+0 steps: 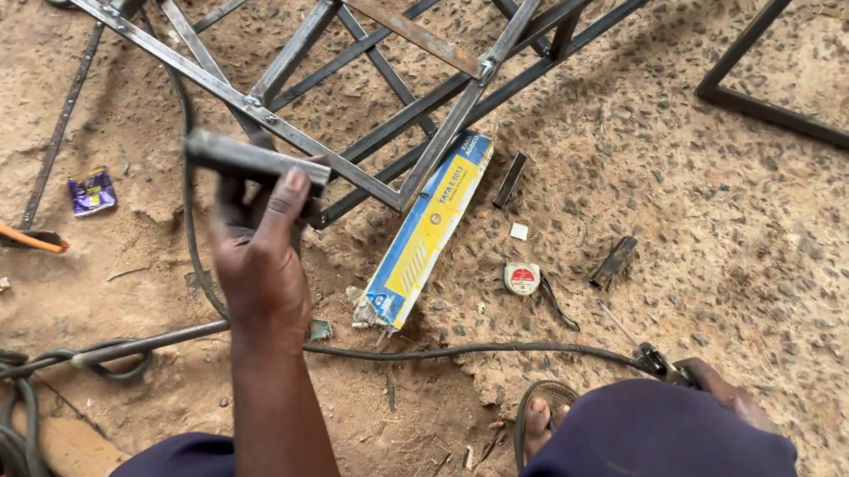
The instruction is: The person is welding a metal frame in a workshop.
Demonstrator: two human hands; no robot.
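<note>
Just 1 short grey steel tube [256,160]

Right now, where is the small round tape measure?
In the head view, the tape measure lies on the sandy ground right of centre, between the yellow-and-blue carton and a small dark metal offcut.
</note>
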